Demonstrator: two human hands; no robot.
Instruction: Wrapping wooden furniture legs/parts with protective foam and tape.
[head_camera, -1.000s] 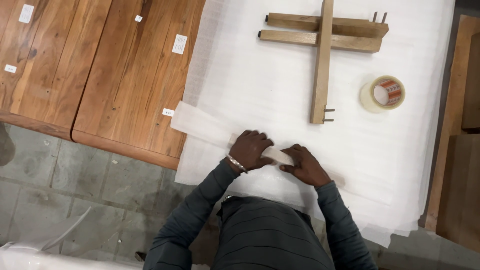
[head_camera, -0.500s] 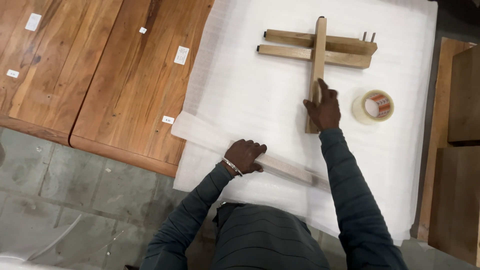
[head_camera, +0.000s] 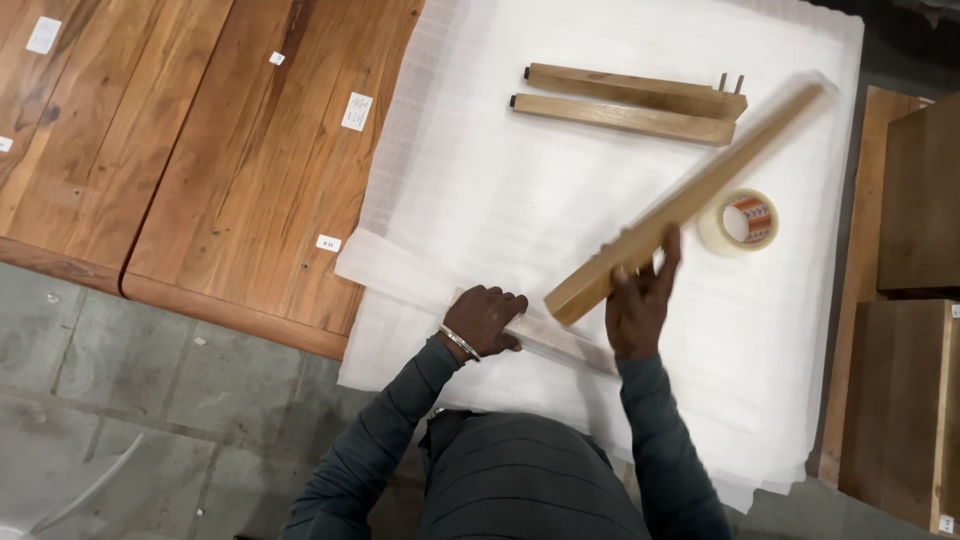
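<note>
My right hand (head_camera: 638, 303) grips a long square wooden leg (head_camera: 690, 202) near its lower end and holds it tilted above the white foam sheet (head_camera: 500, 190), its far end pointing up and to the right. My left hand (head_camera: 484, 318) presses flat on a foam-wrapped leg (head_camera: 440, 290) lying near the front edge of the sheet. Two more bare wooden legs (head_camera: 625, 103) lie side by side at the back of the sheet, with metal bolts at their right ends.
A roll of clear tape (head_camera: 741, 221) rests on the foam just right of the lifted leg. Brown wooden tabletops (head_camera: 200, 150) lie to the left. Wooden panels (head_camera: 915, 300) stand at the right. Grey tiled floor shows below.
My right hand reached to the crossed leg at the back, took hold of it and swung it down toward me. My left hand stayed on the wrapped leg.
</note>
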